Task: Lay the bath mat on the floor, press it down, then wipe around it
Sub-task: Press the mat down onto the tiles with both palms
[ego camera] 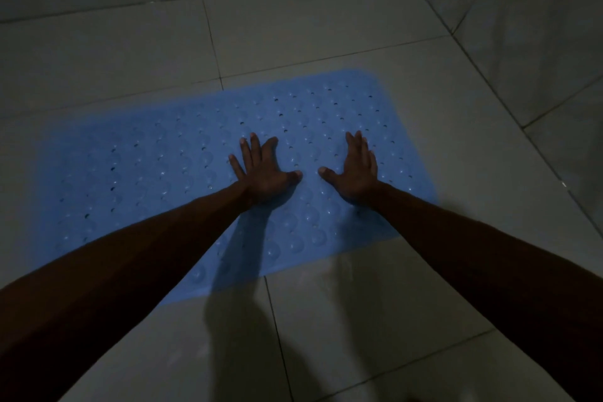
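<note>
A blue rubber bath mat [137, 160] with rows of round bumps and small holes lies flat on the pale tiled floor, its long side running left to right. My left hand [262, 170] rests palm down on the mat near its middle, fingers straight and spread. My right hand [355, 171] lies palm down a little to the right of it, fingers straight and close together. Both thumbs point toward each other with a small gap between them. My forearms cover part of the mat's near edge.
The floor [375, 320] is large light tiles with dark grout lines. Tiled walls [522, 26] rise at the back and at the right, meeting in a corner at the upper right. The room is dim. No cloth is in view.
</note>
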Tool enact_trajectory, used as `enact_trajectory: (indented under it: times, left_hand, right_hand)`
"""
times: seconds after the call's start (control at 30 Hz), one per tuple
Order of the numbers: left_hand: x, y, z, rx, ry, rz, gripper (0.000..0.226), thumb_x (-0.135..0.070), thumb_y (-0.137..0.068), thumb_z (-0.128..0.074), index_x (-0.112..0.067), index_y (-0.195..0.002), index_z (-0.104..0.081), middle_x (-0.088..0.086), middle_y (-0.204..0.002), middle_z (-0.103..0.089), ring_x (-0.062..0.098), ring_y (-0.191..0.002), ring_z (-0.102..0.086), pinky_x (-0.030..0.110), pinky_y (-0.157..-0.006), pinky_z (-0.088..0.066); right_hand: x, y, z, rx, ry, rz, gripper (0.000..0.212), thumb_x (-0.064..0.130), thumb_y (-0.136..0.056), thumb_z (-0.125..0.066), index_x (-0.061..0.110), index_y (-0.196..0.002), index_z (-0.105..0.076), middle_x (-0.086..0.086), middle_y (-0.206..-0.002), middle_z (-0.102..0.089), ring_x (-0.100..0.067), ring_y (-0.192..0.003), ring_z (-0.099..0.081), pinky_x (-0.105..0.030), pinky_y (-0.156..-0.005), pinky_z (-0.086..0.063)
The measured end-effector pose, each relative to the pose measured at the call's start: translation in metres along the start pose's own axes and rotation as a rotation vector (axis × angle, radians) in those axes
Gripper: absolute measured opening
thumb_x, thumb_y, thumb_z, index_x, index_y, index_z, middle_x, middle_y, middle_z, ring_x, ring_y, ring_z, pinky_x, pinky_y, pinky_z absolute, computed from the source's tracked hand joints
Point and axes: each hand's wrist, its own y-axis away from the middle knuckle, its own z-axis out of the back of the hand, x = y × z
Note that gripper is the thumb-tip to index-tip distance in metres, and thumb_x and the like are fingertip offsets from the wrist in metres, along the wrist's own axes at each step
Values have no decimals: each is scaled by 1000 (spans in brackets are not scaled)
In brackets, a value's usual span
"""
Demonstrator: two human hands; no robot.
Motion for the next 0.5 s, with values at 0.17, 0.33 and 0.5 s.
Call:
enact_trajectory:
  times: [0.17,0.33,0.5]
  left_hand:
    - [-6,-2,-2,-74,51,59,103,-58,-71,-72,-32,-150,-12,6,-159,23,28,-143,28,52,-112,19]
    - [-22,-12,5,-148,-105,189,132,-55,-55,-82,-31,-150,7,16,-155,28,37,-141,27,58,-111,16]
    - [-18,-24,36,137,-139,183,147,-70,-53,-79,-28,-147,26,14,-150,40,37,-138,33,59,-111,14]
  right_hand:
    - [14,-8,17,-29,5,-87,129,48,-72,-81,19,-154,13,-9,-159,26,-31,-147,22,-47,-117,11]
    - [25,-37,41,157,165,-64,148,54,-59,-87,21,-152,23,-10,-155,36,-36,-142,30,-57,-115,14]
    - [20,-48,47,287,186,-53,148,63,-56,-84,26,-152,22,-6,-155,36,-34,-143,29,-60,-113,13]
